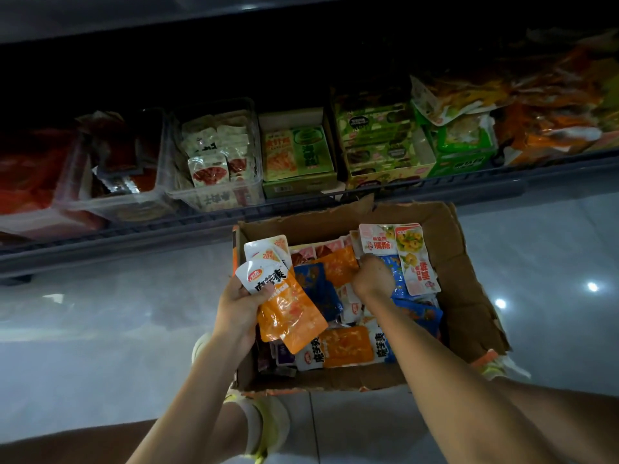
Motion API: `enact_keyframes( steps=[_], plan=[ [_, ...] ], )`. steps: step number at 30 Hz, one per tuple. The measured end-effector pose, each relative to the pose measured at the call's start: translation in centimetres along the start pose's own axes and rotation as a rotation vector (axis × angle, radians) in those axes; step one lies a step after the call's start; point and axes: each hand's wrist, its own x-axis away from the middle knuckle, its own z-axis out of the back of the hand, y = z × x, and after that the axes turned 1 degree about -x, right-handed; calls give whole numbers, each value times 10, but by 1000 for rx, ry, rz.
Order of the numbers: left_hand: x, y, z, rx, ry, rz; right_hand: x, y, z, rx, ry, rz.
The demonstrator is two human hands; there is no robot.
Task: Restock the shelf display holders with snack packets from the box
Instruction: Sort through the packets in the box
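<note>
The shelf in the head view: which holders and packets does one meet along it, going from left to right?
Red packets → clear tub of dark red packets → clear tub of white packets → pale green box → yellow box → bright green box → orange packets.

**Two bare arms, both extended forward**

1. left hand (pixel 243 304): thumb and fingers curled round a fan of orange packets (pixel 289 309), wrist straight.
2. right hand (pixel 371 279): knuckles up, fingers bent downward, tips hidden; grip unclear.
</note>
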Motion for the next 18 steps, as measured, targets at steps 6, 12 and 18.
enact_keyframes(
  steps=[6,12,18],
  plan=[
    [-4,6,7,63,48,-4,2,-2,1,-202,48,46],
    [9,24,-1,97,38,2,42,10,87,-910,133,20],
    [61,71,-44,72,-132,-125,85,13,191,-1396,-115,-120]
  ],
)
